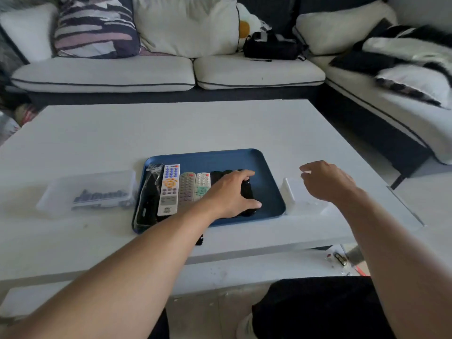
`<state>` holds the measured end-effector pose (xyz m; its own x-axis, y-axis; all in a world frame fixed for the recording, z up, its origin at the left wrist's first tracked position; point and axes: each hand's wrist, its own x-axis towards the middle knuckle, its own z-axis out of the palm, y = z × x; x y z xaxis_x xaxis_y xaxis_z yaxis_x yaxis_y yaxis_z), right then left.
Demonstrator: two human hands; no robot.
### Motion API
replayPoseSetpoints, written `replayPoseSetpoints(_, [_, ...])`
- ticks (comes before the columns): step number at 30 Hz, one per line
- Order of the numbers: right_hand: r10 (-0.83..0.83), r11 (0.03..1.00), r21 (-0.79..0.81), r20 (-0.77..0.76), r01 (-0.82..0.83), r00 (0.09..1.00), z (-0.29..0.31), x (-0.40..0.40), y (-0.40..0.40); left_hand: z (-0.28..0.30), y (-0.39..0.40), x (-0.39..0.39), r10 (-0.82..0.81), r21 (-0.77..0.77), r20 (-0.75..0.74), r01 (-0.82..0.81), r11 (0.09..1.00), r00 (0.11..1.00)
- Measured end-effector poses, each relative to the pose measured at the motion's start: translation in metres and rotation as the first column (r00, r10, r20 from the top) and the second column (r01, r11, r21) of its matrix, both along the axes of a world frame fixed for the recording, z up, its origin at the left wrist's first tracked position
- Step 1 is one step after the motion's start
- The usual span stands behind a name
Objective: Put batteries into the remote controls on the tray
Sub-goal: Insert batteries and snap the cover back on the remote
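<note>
A blue tray (266,167) lies on the white table and holds several remote controls side by side. From the left: a black remote in clear wrap (148,199), a white remote with blue and orange buttons (169,189), a grey remote (187,189), a small white remote (202,184) and black remotes at the right. My left hand (230,192) reaches across the tray and its fingers and thumb curl round a black remote (246,192). My right hand (325,179) hovers with relaxed fingers above a white box (297,199) right of the tray. A clear box of batteries (97,194) sits left of the tray.
The white coffee table (195,126) has a lower shelf in front. A white sofa (151,74) with cushions and a black bag (271,47) stands behind it. Small items lie on the floor at the right (340,259). My dark-clothed knee (318,309) is at the bottom right.
</note>
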<state>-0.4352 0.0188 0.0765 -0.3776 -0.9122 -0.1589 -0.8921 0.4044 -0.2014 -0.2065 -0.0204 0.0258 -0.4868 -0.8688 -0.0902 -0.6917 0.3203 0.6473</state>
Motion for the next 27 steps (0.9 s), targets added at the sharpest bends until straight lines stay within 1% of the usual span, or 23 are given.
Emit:
replayPoseSetpoints(2, [0.019,0.993,0.113,-0.008,-0.018,1.000,-0.006,-0.021,0.010,-0.003,0.003,-0.026,-0.059,0.002,-0.002,0.059,0.998,0.998])
replayPoseSetpoints(4, [0.084,0.970,0.229,-0.020,-0.077,0.996,-0.016,-0.030,0.020,-0.007,0.007,-0.052,-0.098,-0.004,-0.005,0.098,0.995,0.995])
replayPoseSetpoints(6, [0.136,0.956,0.270,-0.073,-0.111,0.988,-0.024,-0.028,0.027,-0.009,0.011,-0.074,-0.128,-0.011,-0.002,0.128,0.992,0.992])
replayPoseSetpoints(9, [0.177,0.980,0.134,-0.246,-0.148,0.953,-0.034,-0.020,0.029,-0.016,0.011,-0.097,-0.152,-0.055,0.056,0.155,0.986,0.987])
replayPoseSetpoints(11, [0.185,0.983,0.054,-0.286,-0.177,0.940,-0.039,-0.020,0.031,-0.022,0.011,-0.109,-0.146,-0.073,0.097,0.154,0.985,0.984])
replayPoseSetpoints(14, [0.231,0.967,-0.033,-0.325,-0.255,0.917,-0.046,-0.024,0.033,-0.027,0.008,-0.115,-0.118,-0.088,0.108,0.128,0.988,0.987])
replayPoseSetpoints(17, [0.292,0.938,-0.049,-0.419,-0.342,0.860,-0.050,-0.031,0.033,-0.028,0.004,-0.118,-0.115,-0.050,0.078,0.119,0.992,0.990])
replayPoseSetpoints(19, [0.336,0.913,-0.031,-0.508,-0.406,0.793,-0.053,-0.034,0.033,-0.028,0.004,-0.120,-0.106,-0.026,0.060,0.107,0.994,0.993])
replayPoseSetpoints(21, [0.373,0.893,0.000,-0.562,-0.451,0.738,-0.054,-0.035,0.033,-0.028,0.004,-0.121,-0.094,-0.019,0.045,0.095,0.995,0.995])
replayPoseSetpoints(27, [0.384,0.881,0.041,-0.642,-0.471,0.663,-0.057,-0.036,0.029,-0.029,0.003,-0.125,-0.048,-0.016,0.014,0.049,0.999,0.999])
